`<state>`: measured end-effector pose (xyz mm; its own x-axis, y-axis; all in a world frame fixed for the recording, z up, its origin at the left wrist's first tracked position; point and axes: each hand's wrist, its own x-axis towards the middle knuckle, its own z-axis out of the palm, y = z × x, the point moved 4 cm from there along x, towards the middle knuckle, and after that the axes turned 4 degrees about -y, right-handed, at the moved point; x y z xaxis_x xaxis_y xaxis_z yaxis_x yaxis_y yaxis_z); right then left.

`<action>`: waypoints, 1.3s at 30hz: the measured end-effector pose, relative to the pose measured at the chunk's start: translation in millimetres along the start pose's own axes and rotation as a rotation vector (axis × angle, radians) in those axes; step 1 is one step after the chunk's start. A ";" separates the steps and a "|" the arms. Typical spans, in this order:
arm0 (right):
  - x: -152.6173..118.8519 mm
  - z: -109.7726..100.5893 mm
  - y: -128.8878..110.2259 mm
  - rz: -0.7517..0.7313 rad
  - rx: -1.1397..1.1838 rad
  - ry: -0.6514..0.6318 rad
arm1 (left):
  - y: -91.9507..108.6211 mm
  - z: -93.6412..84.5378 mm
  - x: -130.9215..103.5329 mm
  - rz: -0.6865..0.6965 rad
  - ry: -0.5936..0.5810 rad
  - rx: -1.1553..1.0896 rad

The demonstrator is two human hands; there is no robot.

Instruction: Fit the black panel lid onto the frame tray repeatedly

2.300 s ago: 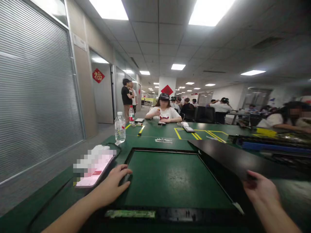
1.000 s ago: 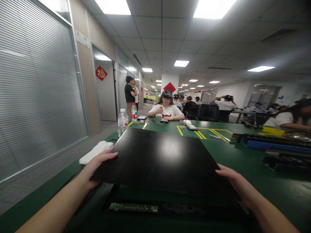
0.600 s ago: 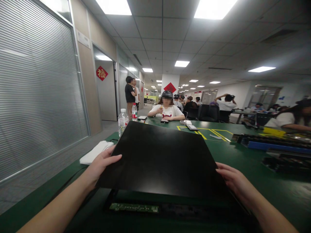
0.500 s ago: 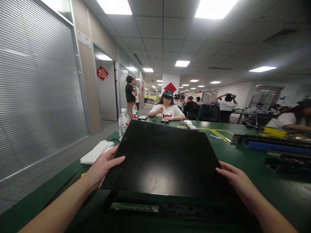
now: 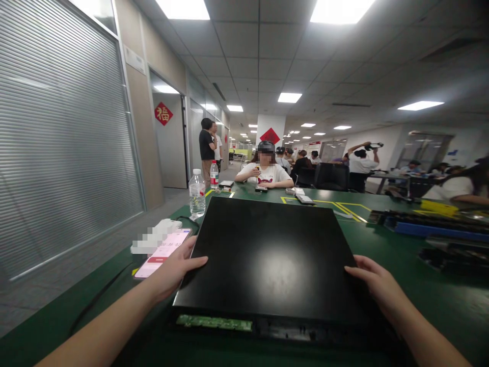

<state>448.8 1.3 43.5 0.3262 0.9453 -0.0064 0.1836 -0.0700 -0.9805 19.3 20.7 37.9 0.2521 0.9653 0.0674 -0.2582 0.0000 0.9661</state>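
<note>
A flat black metal cover (image 5: 267,239) lies between my hands, just over a dark device chassis (image 5: 290,330). My left hand (image 5: 183,267) grips the cover's left edge, thumb on top and fingers at the side. At the right edge, my right hand (image 5: 370,278) pinches the cover in the same way. A green circuit board (image 5: 214,323) shows along the front of the chassis, below the cover's near edge. Most of the chassis is hidden under the cover. Whether the cover rests fully on it I cannot tell.
Left of the cover lies a phone (image 5: 162,255) with a lit screen. A clear water bottle (image 5: 197,193) and a red-capped bottle (image 5: 214,175) stand behind it. Across the green table (image 5: 412,285) sits a person (image 5: 263,171). Dark parts and a blue strip (image 5: 431,228) lie at the right.
Both hands have lowered the cover towards the chassis and shifted it slightly right in view. The gap at the front has narrowed, and the phone screen now shows.
</note>
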 end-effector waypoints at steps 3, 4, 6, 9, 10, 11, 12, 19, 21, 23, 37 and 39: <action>1.0 0.0 4.0 0.032 -0.005 -0.031 | -3.1 1.2 -0.7 -0.043 0.000 -0.018; 1.7 0.1 5.4 0.038 -0.006 -0.042 | -4.0 1.8 -1.0 -0.060 -0.007 -0.028; 3.6 -0.6 8.5 0.047 -0.007 -0.052 | -5.3 2.6 -1.6 -0.090 -0.025 -0.047; 7.1 -2.2 14.2 0.071 0.026 -0.066 | -6.8 3.0 -1.7 -0.110 -0.045 -0.041; 7.9 -2.7 15.9 0.083 0.044 -0.070 | -7.3 2.9 -1.5 -0.110 -0.051 -0.030; 8.6 -3.3 17.3 0.090 0.062 -0.073 | -7.9 2.8 -1.3 -0.110 -0.055 -0.014; 8.9 -3.9 18.4 0.096 0.079 -0.070 | -8.6 2.6 -1.0 -0.110 -0.057 0.001; 11.4 -6.3 24.4 0.139 0.143 -0.056 | -12.3 2.0 -1.5 -0.163 -0.062 0.009; 13.6 -7.4 26.8 0.134 0.147 -0.049 | -11.7 3.3 -1.9 -0.171 -0.084 -0.007; 15.6 -8.8 28.8 0.125 0.148 -0.034 | -10.8 3.6 -1.9 -0.163 -0.086 -0.017; 11.4 -6.3 22.6 0.057 0.092 -0.006 | -8.7 3.1 -1.9 -0.125 0.101 0.001; 11.1 -6.4 21.5 0.040 0.071 -0.001 | -8.4 3.2 -1.8 -0.123 0.101 0.010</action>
<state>462.3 8.2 23.7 0.3307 0.9426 -0.0461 0.1043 -0.0850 -0.9909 24.0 18.1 30.5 0.1860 0.9796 -0.0762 -0.2217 0.1174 0.9680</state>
